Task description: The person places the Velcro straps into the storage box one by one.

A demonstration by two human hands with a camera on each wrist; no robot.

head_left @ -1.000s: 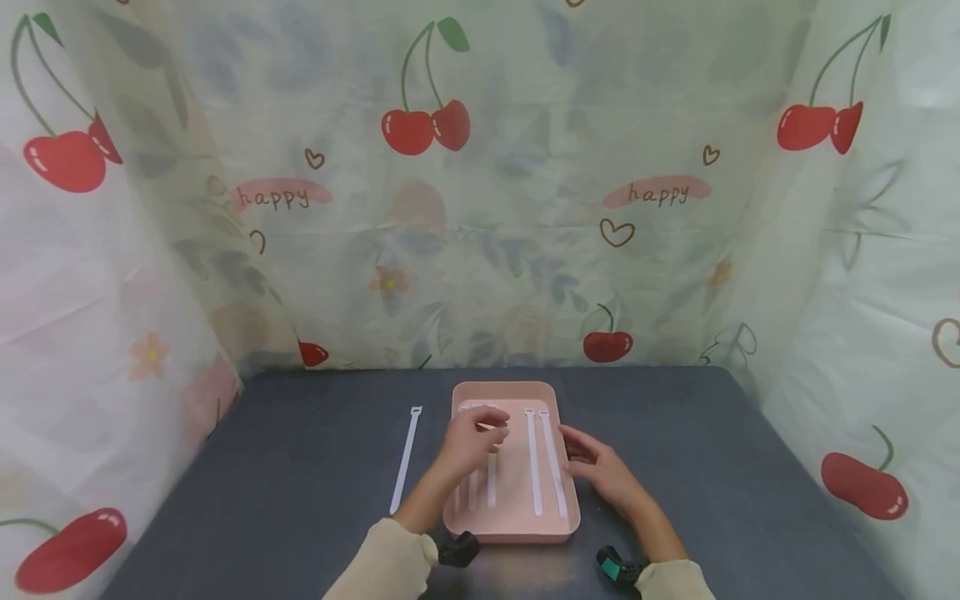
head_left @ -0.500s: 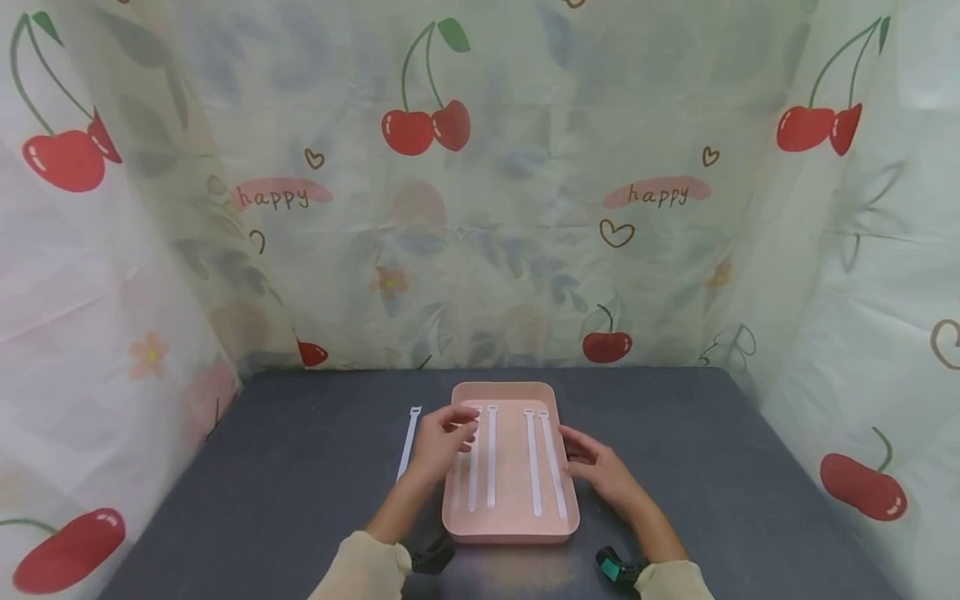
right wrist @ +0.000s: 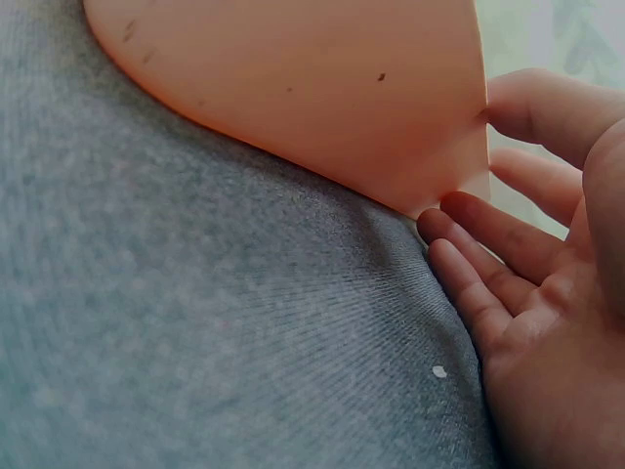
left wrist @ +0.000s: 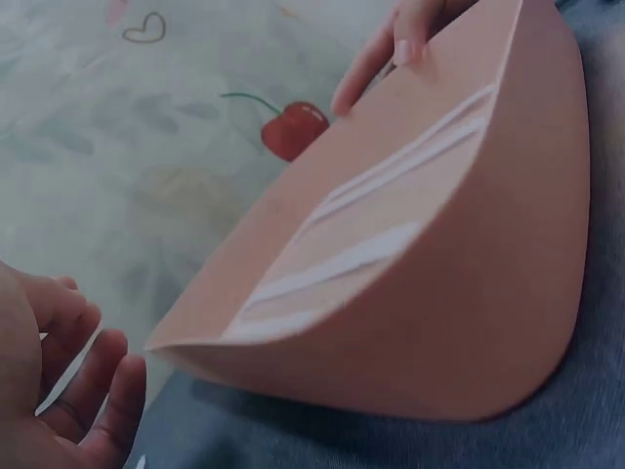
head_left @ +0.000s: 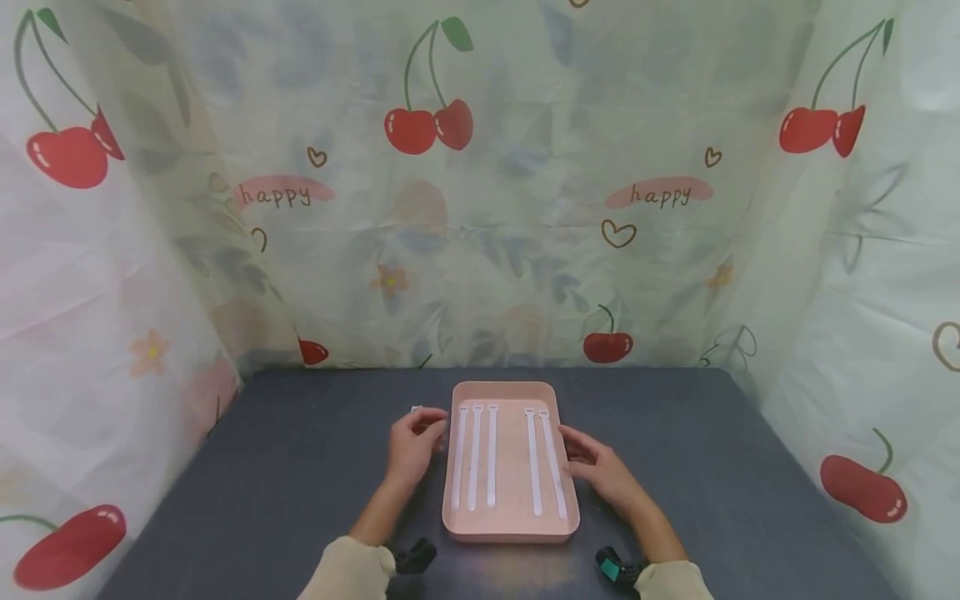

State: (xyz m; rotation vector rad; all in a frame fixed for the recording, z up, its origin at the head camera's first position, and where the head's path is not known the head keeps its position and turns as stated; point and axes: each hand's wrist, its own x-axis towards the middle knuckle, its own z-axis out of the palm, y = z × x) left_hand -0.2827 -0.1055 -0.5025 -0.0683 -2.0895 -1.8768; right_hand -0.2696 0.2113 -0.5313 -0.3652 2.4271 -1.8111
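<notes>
Leftward off the pink tray [head_left: 517, 525] went the left hand [head_left: 411, 442], fingers loose over the sixth strap [head_left: 416, 409]; five straps [head_left: 491, 454] lie lengthwise inside; right hand [head_left: 600, 467] rests open against its right rim.

One pink tray [head_left: 512, 528], five white straps inside it [head_left: 491, 457], a sixth strap outside [head_left: 417, 409], two hands [head_left: 411, 442].

Pink tray [head_left: 512, 530]: five white straps [head_left: 492, 454] lengthwise.

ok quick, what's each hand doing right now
Left hand: open, over the white strap beside the tray.
Right hand: open, fingers against the tray's right side.
</notes>
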